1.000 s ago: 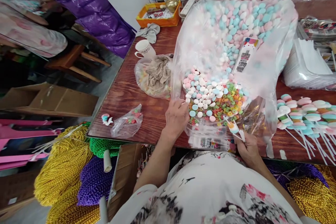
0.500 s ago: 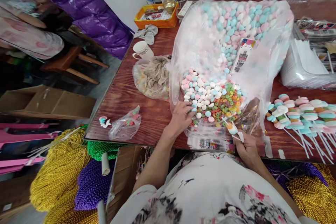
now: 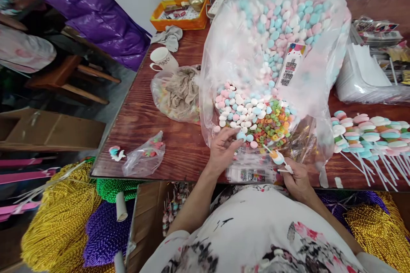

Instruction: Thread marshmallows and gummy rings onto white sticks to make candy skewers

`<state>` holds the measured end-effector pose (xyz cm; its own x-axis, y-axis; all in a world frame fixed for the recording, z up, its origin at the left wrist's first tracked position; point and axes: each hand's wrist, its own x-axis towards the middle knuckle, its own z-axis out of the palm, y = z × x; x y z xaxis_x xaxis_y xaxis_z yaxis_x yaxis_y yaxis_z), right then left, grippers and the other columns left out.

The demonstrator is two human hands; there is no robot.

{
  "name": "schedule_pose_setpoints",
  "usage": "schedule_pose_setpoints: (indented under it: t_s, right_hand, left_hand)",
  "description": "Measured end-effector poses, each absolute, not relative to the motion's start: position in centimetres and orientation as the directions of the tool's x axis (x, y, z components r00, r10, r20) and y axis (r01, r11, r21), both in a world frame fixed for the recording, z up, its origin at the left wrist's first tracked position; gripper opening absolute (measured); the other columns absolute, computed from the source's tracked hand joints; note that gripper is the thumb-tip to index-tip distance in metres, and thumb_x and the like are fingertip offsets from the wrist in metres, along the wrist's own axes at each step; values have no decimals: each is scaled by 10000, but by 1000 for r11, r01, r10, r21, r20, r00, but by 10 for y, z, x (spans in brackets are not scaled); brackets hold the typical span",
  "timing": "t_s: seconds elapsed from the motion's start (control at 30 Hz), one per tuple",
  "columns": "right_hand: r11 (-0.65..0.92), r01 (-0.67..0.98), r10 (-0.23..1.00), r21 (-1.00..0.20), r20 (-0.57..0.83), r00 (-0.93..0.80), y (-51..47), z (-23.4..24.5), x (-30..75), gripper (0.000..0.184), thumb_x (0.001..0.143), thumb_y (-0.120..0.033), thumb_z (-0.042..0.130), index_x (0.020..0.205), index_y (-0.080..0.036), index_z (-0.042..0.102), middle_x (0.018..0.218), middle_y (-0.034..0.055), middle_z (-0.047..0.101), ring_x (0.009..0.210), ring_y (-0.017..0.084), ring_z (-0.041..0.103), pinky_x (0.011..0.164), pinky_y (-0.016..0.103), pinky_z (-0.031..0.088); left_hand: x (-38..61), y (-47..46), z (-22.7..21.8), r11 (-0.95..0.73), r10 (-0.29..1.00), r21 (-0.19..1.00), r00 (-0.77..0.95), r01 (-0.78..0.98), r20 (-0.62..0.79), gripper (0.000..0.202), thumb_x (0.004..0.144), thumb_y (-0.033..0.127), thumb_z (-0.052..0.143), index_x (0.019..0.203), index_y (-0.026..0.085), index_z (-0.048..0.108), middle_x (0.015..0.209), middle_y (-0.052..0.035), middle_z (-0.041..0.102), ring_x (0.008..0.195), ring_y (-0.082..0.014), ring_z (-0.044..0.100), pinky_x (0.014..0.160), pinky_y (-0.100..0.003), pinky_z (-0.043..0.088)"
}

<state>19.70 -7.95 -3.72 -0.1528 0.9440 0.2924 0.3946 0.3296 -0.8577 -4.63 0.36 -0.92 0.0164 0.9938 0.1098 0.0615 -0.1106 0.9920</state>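
My left hand [image 3: 224, 150] is at the near edge of the candy pile, with a light blue marshmallow [image 3: 241, 136] between its thumb and fingertips. In my right hand [image 3: 297, 179] is a candy stick [image 3: 277, 157], tilted up to the left, with an orange ring and pale blue and white pieces threaded on it. The hands are apart. Between and beyond them, pastel marshmallows [image 3: 238, 108] and green and orange gummy rings [image 3: 274, 123] spill from the mouth of a large clear plastic bag [image 3: 315, 72]. Printed packets [image 3: 251, 175] lie at the table edge.
Finished candy skewers [image 3: 371, 134] lie on the right, below a clear tub of white sticks [image 3: 365, 72]. At left are a mug [image 3: 163, 59], a bagged cloth [image 3: 182, 89], a small plastic bag [image 3: 145, 155] and an orange tray [image 3: 179, 24]. Bead strands [image 3: 60, 217] hang below the table.
My left hand has drawn slightly back from the pile with a blue marshmallow between its fingers. My right hand still holds the candy stick. The view has shifted a little.
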Motion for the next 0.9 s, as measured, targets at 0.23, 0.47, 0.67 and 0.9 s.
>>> schedule_pose_setpoints:
  t_s: [0.23,0.47,0.67,0.9]
  right_hand:
    - [368,403,924,-838,279,-262,-73,-16,187,405,808,-40,402,1104,-193,633,835,38,706,692,164,653,643,260,498]
    - [323,474,941,-819,223,-257,-74,-17,186,365,793,-31,405,1024,-196,634,798,33,690,665,164,625,629,253,473]
    - [321,490,942,-811,217,-257,-72,-13,185,334,794,-19,395,956,-199,625,717,4,630,620,150,576,616,238,435]
    - [264,567,955,-780,130,-266,-73,-17,186,281,799,-25,411,903,-203,603,738,6,644,601,152,549,601,240,389]
  left_hand:
    - [-27,-4,3,70,997,967,49,-244,-60,265,687,317,845,937,249,786,1059,-55,684,888,-172,683,701,-303,632]
    - [-22,-7,-3,-89,995,989,-55,-114,84,269,697,319,843,956,269,786,1029,-39,726,931,-177,683,783,-308,613]
    - [-16,-10,3,-189,981,982,-51,-15,188,251,757,271,800,1006,263,773,1034,-41,726,912,-170,688,768,-293,601]
    - [-17,-8,3,-434,889,854,-19,286,458,277,789,177,764,1058,242,743,995,-36,755,912,-167,706,811,-300,595]
